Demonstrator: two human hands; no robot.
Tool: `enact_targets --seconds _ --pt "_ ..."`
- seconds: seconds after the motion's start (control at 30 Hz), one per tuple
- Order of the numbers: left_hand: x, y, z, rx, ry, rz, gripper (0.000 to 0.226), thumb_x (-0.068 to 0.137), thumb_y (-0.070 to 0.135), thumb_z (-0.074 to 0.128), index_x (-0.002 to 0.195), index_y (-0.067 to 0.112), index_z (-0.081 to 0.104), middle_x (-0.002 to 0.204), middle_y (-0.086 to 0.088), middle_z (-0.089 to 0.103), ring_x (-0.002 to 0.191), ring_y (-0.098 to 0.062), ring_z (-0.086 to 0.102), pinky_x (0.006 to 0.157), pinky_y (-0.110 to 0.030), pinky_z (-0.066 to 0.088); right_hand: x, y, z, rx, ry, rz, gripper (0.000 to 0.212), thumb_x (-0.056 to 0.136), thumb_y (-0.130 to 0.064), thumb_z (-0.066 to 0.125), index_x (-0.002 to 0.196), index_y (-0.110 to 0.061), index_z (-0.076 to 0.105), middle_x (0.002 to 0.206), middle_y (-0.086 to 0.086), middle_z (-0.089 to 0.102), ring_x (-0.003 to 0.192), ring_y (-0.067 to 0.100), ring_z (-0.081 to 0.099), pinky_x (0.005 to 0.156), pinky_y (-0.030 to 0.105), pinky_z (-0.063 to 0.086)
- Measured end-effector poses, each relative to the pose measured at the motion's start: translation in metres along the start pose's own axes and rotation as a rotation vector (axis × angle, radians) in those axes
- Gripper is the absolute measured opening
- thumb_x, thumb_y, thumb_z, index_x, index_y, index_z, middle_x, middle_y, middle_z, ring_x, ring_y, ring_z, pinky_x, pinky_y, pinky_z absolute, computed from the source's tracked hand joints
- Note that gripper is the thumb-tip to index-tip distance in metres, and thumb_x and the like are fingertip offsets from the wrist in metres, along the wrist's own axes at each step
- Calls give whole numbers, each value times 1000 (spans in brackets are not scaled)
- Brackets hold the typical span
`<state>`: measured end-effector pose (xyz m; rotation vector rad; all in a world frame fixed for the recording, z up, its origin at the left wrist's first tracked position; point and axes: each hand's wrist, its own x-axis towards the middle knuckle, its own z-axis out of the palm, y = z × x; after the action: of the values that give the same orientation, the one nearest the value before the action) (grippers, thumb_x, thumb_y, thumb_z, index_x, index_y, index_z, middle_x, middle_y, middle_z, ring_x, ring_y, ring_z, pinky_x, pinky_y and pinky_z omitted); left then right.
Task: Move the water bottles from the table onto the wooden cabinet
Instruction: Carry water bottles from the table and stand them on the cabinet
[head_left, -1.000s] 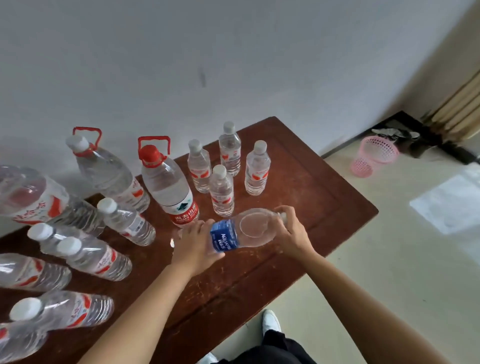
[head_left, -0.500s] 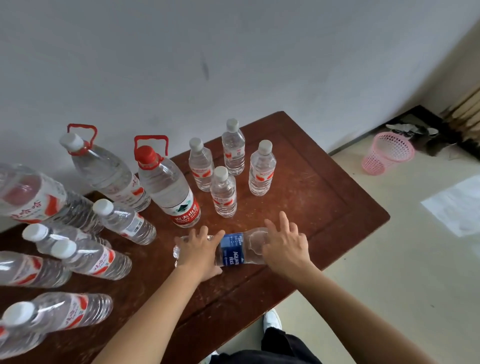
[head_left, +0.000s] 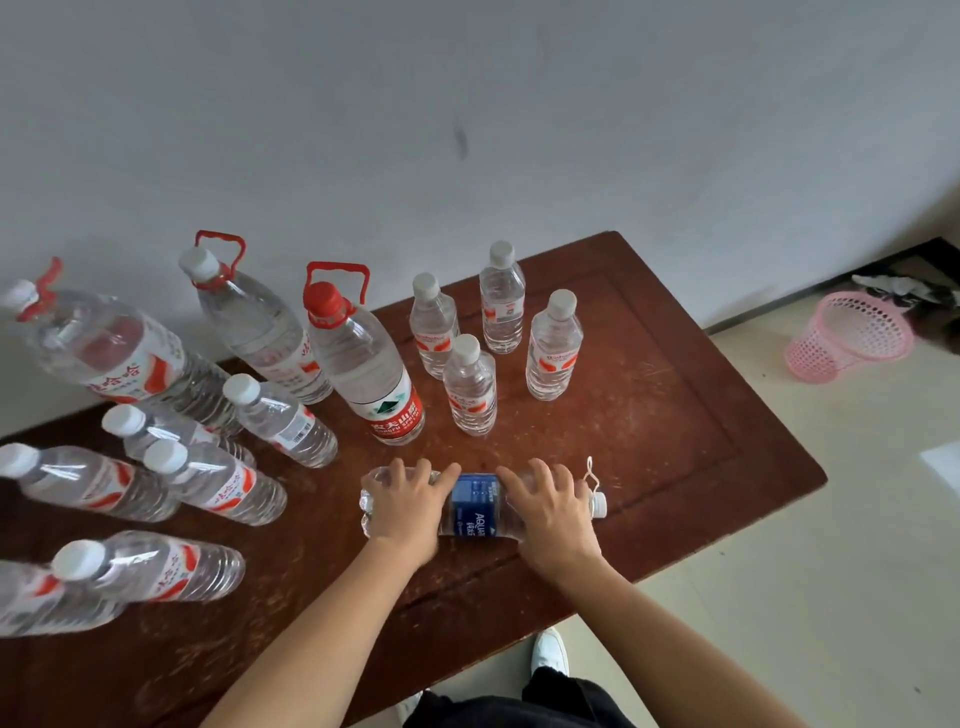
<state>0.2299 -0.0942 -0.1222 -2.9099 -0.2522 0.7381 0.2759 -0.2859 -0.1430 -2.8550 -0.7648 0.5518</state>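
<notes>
A clear bottle with a blue label (head_left: 475, 506) lies on its side on the dark wooden top (head_left: 675, 415), its white cap pointing right. My left hand (head_left: 402, 512) holds its base end, fingers curved over it. My right hand (head_left: 553, 514) grips its neck end the same way. Just behind stand several small upright bottles with red-and-white labels (head_left: 470, 389) and a large red-capped bottle with a carry handle (head_left: 363, 364). Further left stand two more large handled bottles (head_left: 249, 322) and several mid-size bottles (head_left: 218, 483).
The wooden top stands against a grey wall, and its right and front edges drop to a pale tiled floor. A pink mesh basket (head_left: 852, 335) sits on the floor at the right. My white shoe (head_left: 550, 652) shows below the front edge.
The blue-label bottle went from held above the wood to lying flat on it. Both hands came down with it and now curve over its two ends.
</notes>
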Motion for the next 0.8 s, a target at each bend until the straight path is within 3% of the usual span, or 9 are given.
enact_targets --seconds 0.2,0.33,0.47,0.63,0.8 --pt "-41 8 21 -97 50 -166 96 82 41 76 154 35 12 153 -5 34 142 -37 29 106 -64 33 1 -1 3 -2 20 -173 74 89 -42 74 148 -44 29 152 2 35 140 33 32 112 56 31" --pt "-92 0 48 -203 37 -358 89 83 45 73 153 36 17 150 -1 38 140 -32 34 105 -59 37 -3 -31 8 -85 -76 -396 81 88 -37 75 149 -44 21 156 3 28 142 33 26 114 56 28" --pt "-159 -15 80 -300 -4 -549 93 80 48 74 153 37 17 150 1 39 138 -28 36 103 -56 40 -18 -82 22 -170 -141 -634 88 86 -32 78 149 -44 19 156 3 27 142 35 25 113 58 28" --pt "-238 -40 109 -316 19 -724 91 82 55 71 154 37 17 151 2 38 139 -25 35 107 -51 38 -56 -151 32 -213 -167 -802 86 87 -32 78 147 -45 19 156 3 24 143 35 22 117 62 21" --pt "-348 -67 142 -333 39 -971 85 78 49 71 151 37 29 147 3 45 136 -27 40 100 -56 38 -117 -245 48 -225 -87 -1029 89 85 -27 77 146 -44 15 156 4 23 142 35 22 116 58 23"
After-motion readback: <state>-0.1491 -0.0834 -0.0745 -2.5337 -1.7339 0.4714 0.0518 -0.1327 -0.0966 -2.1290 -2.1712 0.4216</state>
